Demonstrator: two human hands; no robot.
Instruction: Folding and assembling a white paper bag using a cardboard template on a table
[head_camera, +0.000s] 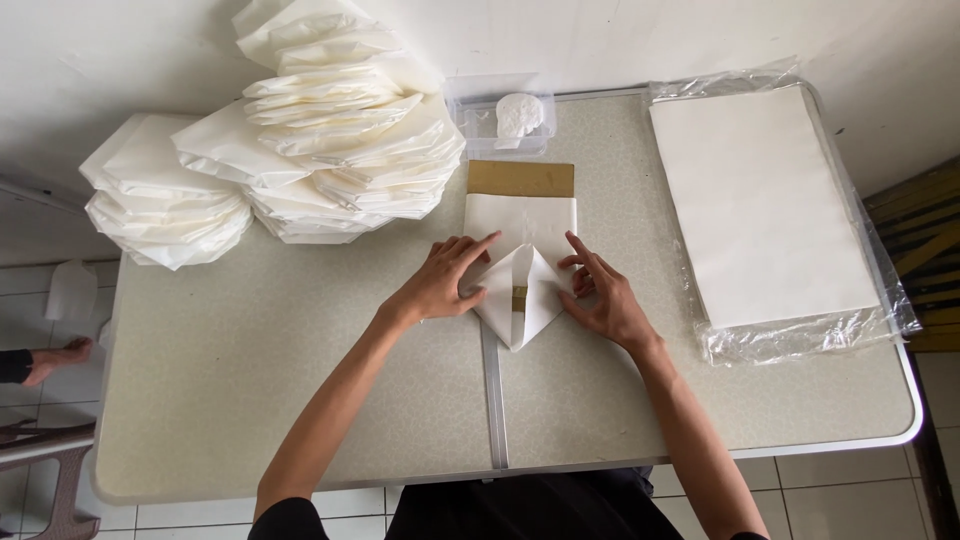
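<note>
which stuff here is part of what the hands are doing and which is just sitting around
In use: left hand and right hand pressing the sheet folded over the brown card; paper stack; folded piles.
Lying about: clear tub, chair.

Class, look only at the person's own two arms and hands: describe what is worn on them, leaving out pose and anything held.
Both forearms are bare. The left hand and right hand have no gloves, rings or watch that can be seen. Dark, short sleeves show only at the upper arms, at the bottom edge of the picture.
</note>
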